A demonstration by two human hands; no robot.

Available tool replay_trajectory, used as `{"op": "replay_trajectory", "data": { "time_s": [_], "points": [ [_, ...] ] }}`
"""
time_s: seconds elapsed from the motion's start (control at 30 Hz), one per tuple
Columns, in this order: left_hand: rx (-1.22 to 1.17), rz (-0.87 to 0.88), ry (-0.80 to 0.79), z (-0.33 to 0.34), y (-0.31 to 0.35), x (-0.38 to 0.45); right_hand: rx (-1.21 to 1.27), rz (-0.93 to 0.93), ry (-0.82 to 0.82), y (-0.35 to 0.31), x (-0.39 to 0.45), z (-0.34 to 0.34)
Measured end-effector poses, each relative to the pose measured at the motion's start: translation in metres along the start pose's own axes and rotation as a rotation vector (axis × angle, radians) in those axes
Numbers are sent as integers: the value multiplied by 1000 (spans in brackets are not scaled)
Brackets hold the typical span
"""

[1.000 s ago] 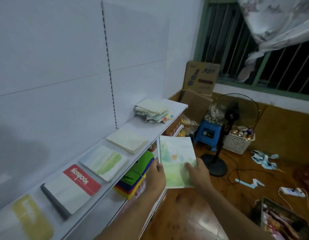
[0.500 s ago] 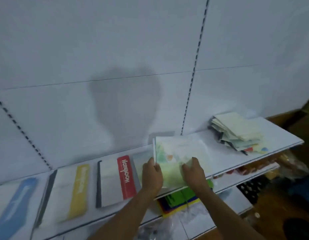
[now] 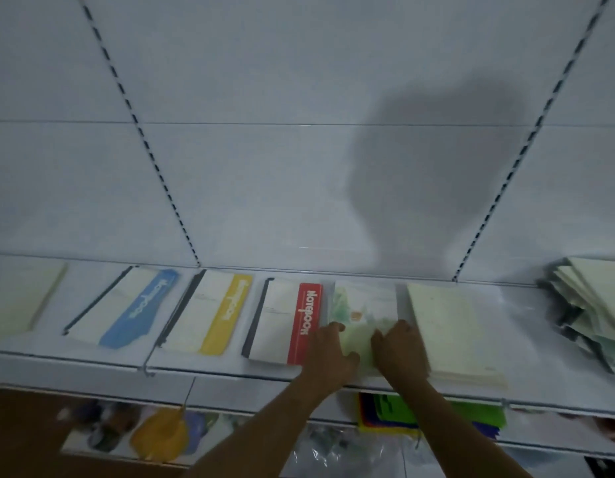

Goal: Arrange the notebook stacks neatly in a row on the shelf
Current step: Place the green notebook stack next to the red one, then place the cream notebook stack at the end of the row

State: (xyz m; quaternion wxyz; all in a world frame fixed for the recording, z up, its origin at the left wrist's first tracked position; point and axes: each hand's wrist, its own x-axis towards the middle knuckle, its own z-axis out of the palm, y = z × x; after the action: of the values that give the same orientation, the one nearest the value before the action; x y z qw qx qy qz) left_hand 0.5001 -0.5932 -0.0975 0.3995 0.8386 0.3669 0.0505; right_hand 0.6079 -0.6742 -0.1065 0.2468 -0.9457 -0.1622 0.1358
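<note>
Hands (image 3: pixel 364 343) cover green notebook's (image 3: pixel 364 305) near edge. Messy stack (image 3: pixel 588 305) far right of them cut off; lower-shelf items (image 3: pixel 161 432) blurred.

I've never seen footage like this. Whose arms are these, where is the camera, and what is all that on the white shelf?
No machine here: a person wears a camera on the head, looking down at their own arms. Their left hand and right hand rest on a pale green watercolour-covered notebook stack, setting it on the white metal shelf. Beside it lie notebooks with a red band, a yellow band and a blue band, plus a plain cream stack. At far right sits an untidy heap of notebooks.
</note>
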Motion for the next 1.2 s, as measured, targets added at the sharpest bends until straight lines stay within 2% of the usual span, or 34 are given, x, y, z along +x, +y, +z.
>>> {"op": "replay_trajectory", "data": {
  "time_s": [0.13,0.23,0.43,0.53,0.73,0.97,1.2],
  "points": [
    [-44,-23,87,-13,-4,-11,-200,-8,62,-15,-3,1],
    [-86,-36,173,-44,-16,-20,-137,-125,104,-50,-4,5],
    [-142,-106,391,-145,-84,-50,38,-480,-55,-160,-47,52],
    [-160,-153,497,-206,-131,-79,77,-595,-181,-227,-93,79],
    [-167,-286,661,-320,-234,-169,115,-857,-332,-367,-202,139],
    [-179,-472,708,-401,-344,-265,107,-1071,-455,-466,-328,219],
    [-265,-614,714,-450,-417,-295,25,-1186,-537,-542,-385,299]
  ]
}}
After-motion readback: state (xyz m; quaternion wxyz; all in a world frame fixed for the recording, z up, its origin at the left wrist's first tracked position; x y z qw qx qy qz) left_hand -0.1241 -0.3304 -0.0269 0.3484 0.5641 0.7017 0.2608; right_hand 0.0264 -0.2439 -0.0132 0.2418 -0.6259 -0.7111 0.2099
